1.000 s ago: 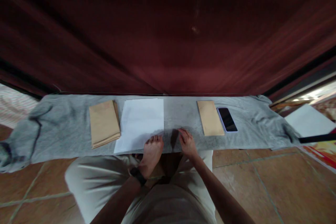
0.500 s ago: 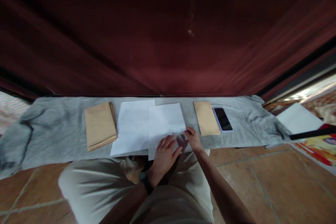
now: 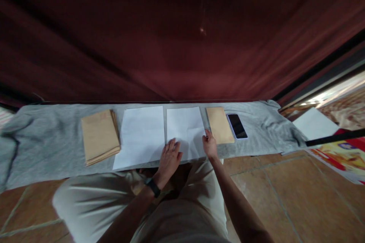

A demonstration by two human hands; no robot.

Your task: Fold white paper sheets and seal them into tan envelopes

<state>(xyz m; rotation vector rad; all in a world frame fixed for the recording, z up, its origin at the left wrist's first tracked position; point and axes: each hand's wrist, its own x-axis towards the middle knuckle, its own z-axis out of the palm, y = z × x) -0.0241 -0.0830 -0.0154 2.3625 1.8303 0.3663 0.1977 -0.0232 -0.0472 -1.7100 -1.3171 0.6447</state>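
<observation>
A white sheet of paper (image 3: 185, 123) with a faint crease lies in front of me on the grey cloth. My left hand (image 3: 169, 159) rests on its lower left part, palm down with the fingers stretched out. At the right edge of that sheet, my right hand (image 3: 210, 146) is closed, with thumb and fingers pinching the paper's margin. More white paper (image 3: 142, 133) lies flat just left of the sheet, a narrow gap between them. Beside my right hand is a single brown envelope (image 3: 220, 123).
A stack of brown envelopes (image 3: 99, 134) sits to the left. A phone (image 3: 237, 126) lies right of the single envelope. The grey cloth (image 3: 265, 133) covers a narrow ledge before a dark red surface (image 3: 171, 45). A colourful printed package (image 3: 342, 155) is at far right.
The sheet under my hands has shifted right, off the other paper, and its lower part now lies flatter. My left hand stays flat; my right hand has moved slightly up along the edge.
</observation>
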